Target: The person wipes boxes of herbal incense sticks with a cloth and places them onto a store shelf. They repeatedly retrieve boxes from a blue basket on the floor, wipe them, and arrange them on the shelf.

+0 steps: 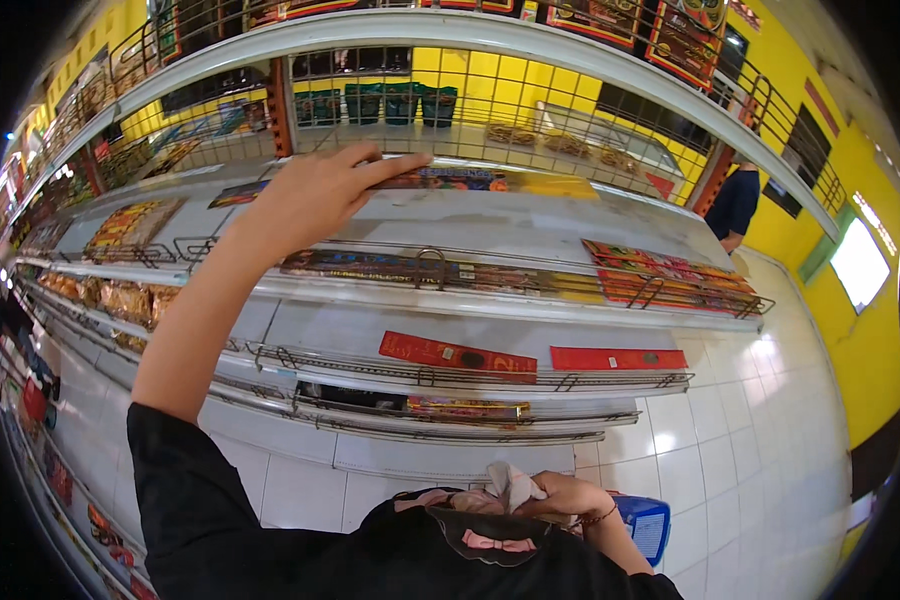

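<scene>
My left hand [320, 192] reaches up to the upper shelf, fingers stretched out. Its index finger lies at the left end of a long, flat, dark and yellow package [490, 181] that rests along the back of that shelf. Low down, close to my body, my right hand [562, 495] is closed round a whitish cloth [511, 486], whose folds stick up out of the fingers. The lower part of the cloth is partly hidden by my dark clothing.
Wire rails front the white shelf tiers [310, 322]. Red flat packs [460, 355] and colourful packets [670, 275] lie on them. A blue container [647, 527] stands on the tiled floor beside my right arm. Another person [735, 205] is behind the rack at right.
</scene>
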`<control>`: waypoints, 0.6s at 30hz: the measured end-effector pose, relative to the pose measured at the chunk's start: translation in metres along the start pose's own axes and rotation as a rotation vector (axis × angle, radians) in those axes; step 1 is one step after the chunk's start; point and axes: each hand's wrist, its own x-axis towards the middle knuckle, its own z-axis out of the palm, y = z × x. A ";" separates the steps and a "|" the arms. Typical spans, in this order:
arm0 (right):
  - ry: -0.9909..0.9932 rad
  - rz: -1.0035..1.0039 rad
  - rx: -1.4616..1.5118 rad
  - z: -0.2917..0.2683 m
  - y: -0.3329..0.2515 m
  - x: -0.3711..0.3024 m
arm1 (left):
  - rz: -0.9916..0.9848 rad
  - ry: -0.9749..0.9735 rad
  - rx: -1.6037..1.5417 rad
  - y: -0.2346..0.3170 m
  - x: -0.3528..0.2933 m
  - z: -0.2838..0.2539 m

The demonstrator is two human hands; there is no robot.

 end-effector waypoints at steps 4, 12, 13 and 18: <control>0.135 -0.073 0.018 0.014 -0.020 -0.002 | 0.121 -0.276 -0.336 -0.010 0.035 0.018; 0.293 -0.035 0.113 0.040 0.006 0.015 | 0.310 -0.580 -0.446 -0.014 0.069 0.063; 0.313 -0.049 0.132 0.043 0.004 0.017 | 0.340 -0.612 -0.454 -0.014 0.071 0.065; 0.333 -0.033 0.194 0.054 -0.006 0.026 | 0.398 -0.687 -0.347 -0.004 0.072 0.068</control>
